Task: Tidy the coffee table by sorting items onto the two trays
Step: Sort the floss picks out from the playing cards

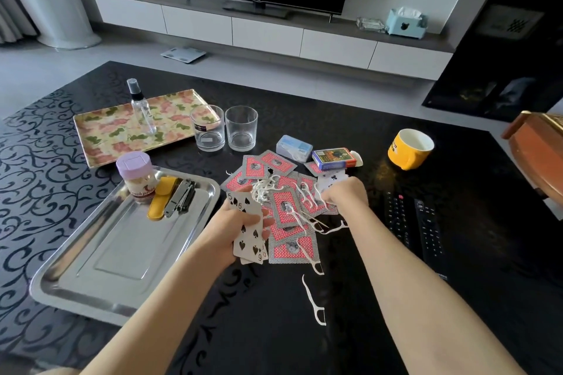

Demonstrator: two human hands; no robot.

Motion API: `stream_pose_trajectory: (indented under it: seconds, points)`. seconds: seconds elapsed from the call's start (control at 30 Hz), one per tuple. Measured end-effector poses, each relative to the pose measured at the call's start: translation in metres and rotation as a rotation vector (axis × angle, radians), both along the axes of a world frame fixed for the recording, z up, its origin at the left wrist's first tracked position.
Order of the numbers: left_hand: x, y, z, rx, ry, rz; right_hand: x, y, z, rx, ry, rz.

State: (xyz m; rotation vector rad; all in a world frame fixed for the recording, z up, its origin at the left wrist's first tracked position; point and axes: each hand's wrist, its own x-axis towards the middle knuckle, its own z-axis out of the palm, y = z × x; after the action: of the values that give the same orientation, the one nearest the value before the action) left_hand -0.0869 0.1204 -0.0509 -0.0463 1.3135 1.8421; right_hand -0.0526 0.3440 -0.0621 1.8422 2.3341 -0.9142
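Face-up playing cards (248, 231): corner indices 5 and 6, spade pips; lower corner figure reads 9.
Lilac-lidded jar (138, 178): label partly legible, "…othpi…".
Single face-up card (332, 179): club pip.
Yellow mug (408, 149): lettering illegible.

A spray bottle (142, 111) stands on the far tray (105, 131), left; a toothpick jar (138, 178) and nail clippers (180, 198) sit in the near tray (122, 253) before it. Two glasses (209, 131) stand just right of the far tray. Playing cards (292, 250) lie scattered mid-table under floss picks (304, 218), card box (333, 158) behind, mug (409, 148) and remotes (428, 231) right.
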Motion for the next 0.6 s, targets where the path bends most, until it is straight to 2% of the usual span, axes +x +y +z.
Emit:
stream_pose_trajectory:
  seconds: [0.07,0.17,0.33,0.37,0.5,0.57,0.6]
  points:
    - [-0.004,0.0,0.002,-0.012,0.05,-0.01,0.006,0.009,0.002,-0.138,0.054,-0.06]
    - [-0.005,-0.002,0.001,-0.027,0.044,-0.024,0.03,0.014,-0.002,-0.336,0.263,-0.166]
    - [-0.005,0.002,-0.003,-0.02,-0.021,0.024,0.068,0.013,0.001,-0.334,0.366,-0.098]
    - [-0.002,0.003,-0.003,-0.017,-0.019,0.029,0.073,0.012,0.002,-0.249,0.385,-0.055]
    - [0.012,0.004,-0.004,-0.004,-0.01,0.042,0.098,-0.003,0.003,0.408,0.275,0.196]
    - [0.019,0.004,-0.004,0.004,-0.015,0.048,0.104,-0.016,0.011,0.518,0.286,0.246]
    - [0.023,0.003,-0.003,0.013,-0.013,0.045,0.106,-0.023,0.016,0.472,0.334,0.273]
